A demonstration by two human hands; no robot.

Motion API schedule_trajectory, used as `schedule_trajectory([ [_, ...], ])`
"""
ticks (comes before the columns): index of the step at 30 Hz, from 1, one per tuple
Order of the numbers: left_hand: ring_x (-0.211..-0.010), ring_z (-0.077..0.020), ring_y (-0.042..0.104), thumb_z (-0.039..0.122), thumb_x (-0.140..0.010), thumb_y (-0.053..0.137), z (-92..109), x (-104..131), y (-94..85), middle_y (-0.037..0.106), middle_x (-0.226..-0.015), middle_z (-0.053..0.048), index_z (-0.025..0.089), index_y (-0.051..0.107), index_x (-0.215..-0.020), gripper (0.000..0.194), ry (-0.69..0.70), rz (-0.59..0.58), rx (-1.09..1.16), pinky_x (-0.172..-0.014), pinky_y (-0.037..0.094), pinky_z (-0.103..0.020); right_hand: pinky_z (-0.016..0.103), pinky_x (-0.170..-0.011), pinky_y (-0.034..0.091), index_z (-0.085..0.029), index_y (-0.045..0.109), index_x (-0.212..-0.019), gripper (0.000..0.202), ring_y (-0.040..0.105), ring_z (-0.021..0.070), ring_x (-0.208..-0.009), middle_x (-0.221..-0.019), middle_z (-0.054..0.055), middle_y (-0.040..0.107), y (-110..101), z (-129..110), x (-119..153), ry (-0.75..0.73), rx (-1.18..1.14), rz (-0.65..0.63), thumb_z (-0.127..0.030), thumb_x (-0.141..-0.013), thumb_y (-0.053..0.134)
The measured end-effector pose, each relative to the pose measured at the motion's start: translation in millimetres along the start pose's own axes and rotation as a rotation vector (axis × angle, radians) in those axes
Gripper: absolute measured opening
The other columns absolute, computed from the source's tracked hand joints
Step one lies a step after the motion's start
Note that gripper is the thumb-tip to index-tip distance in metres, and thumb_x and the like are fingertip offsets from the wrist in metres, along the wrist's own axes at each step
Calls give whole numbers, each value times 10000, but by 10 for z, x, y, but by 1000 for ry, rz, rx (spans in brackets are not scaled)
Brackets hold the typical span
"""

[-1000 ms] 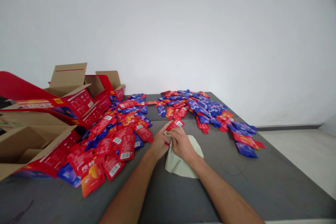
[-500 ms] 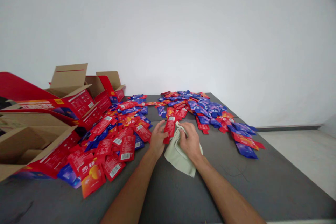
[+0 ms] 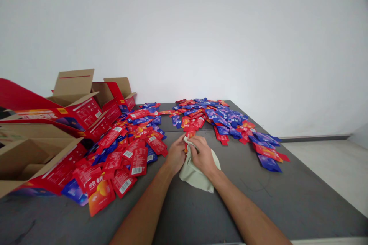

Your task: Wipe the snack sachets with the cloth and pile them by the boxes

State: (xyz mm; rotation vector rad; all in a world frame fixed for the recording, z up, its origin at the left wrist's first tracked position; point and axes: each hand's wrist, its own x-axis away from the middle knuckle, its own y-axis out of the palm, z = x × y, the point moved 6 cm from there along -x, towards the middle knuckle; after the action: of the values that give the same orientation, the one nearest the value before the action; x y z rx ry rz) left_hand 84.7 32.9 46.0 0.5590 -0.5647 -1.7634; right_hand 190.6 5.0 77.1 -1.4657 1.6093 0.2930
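My left hand (image 3: 176, 154) is closed on a red and orange sachet (image 3: 186, 148), which is mostly hidden behind the fingers and the cloth. In my right hand (image 3: 202, 154) a pale green cloth (image 3: 195, 176) is bunched, and its upper fold presses against the sachet. The lower part of the cloth hangs down onto the dark table. Left of my left hand spreads a pile of red and blue sachets (image 3: 139, 160). Beyond both hands and to the right lies a second pile of sachets (image 3: 227, 118).
Open cardboard boxes (image 3: 63, 166) with red printed sides stand along the left of the dark grey table (image 3: 258, 206). A white wall (image 3: 201, 38) rises behind the table. The table's right edge runs beside a pale floor (image 3: 324, 160).
The sachet in my left hand has turned from its barcode side and is now largely covered. My right hand has moved left with the cloth onto it, and the hands are closer together.
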Motion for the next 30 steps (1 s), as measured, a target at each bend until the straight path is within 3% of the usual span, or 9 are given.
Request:
schedule_trajectory([
  [5,-1083,-227,648,367,-864,595,93,17,42,694,-1177,-102,185,620,-1256,433,-35,29,10,-963,486,-344,399,-937,473,-236,668,-1142,304,550,227,-1050,-1117,95,622,72,-3,8,-17,47,-43,-127,-928,480],
  [11,-1163,-259,626,243,-788,670,-18,25,-41,700,-1198,-106,192,641,-1236,452,-78,44,-4,-1024,462,-375,431,-967,446,-234,665,-1150,335,540,241,-1075,-1142,100,610,-110,79,-45,66,167,93,-119,-928,442],
  [15,-1142,-257,639,191,-763,687,-87,6,-83,712,-1172,-115,170,646,-1238,477,-101,49,5,-1038,453,-384,438,-964,435,-223,648,-1185,363,530,245,-1090,-1186,100,620,-171,90,-53,65,208,93,-99,-926,425],
  [19,-1109,-231,651,182,-772,687,-54,12,-90,712,-1160,-108,166,640,-1246,477,-93,61,32,-1016,468,-360,422,-925,435,-213,654,-1165,370,550,239,-1059,-1161,98,653,-69,18,-36,-22,180,6,-64,-911,430],
  [23,-1071,-197,656,202,-804,673,7,2,-90,706,-1151,-84,198,633,-1248,446,-44,37,45,-966,489,-322,381,-883,428,-190,677,-1080,405,570,227,-1007,-1106,92,677,109,-45,-6,-73,174,-167,21,-811,460],
  [30,-888,-169,674,249,-780,687,-38,-41,-156,712,-1039,-74,177,640,-1148,377,7,82,-31,-819,515,-280,337,-843,404,-188,700,-902,389,561,210,-883,-938,67,697,153,21,12,60,356,-337,49,-660,510],
])
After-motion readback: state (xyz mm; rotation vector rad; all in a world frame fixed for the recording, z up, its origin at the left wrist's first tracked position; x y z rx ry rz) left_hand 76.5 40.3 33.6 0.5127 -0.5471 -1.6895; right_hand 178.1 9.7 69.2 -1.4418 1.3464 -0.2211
